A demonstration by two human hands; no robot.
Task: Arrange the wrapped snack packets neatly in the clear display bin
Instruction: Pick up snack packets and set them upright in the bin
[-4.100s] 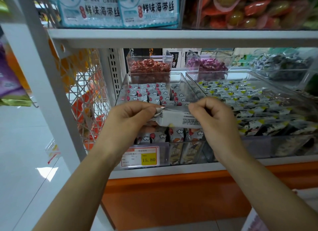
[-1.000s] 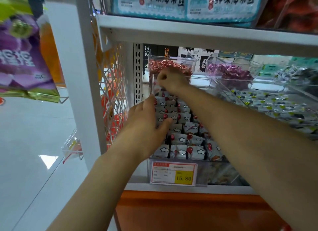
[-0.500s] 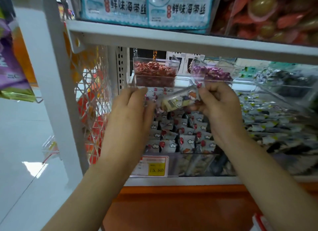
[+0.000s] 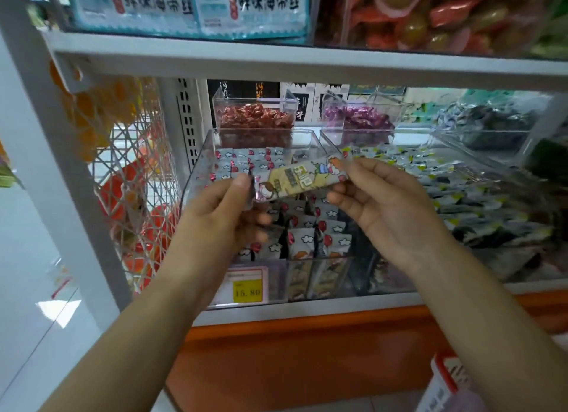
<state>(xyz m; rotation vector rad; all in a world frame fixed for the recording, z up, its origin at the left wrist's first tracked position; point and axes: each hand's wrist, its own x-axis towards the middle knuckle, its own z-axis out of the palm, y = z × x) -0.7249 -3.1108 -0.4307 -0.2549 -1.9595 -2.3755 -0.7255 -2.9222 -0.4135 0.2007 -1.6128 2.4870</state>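
Yellow film with a cartoon print faces us: one snack packet (image 4: 299,179) is stretched level between our two hands, just above the clear display bin (image 4: 199,172) and not yet in it. Our left hand (image 4: 227,218) has thumb and fingers clamped on the crimped left end. Our right hand (image 4: 387,215), palm turned up, pinches the right end, its other fingers loosely curled.

Under the packet, the bin holds rows of packets (image 4: 310,239) set on edge, their grey-white tops with red dots showing (some near the front seem to lean). We judge the step in hand to be orienting this one piece before it goes in.

The next move, as we read it, calls for turning the packet on edge to match its neighbours, finding a gap in a row, and lowering it without tipping those beside it. One hand could part the row while the other slides the packet down. The green-and-yellow packets (image 4: 461,193) next door should be left alone.
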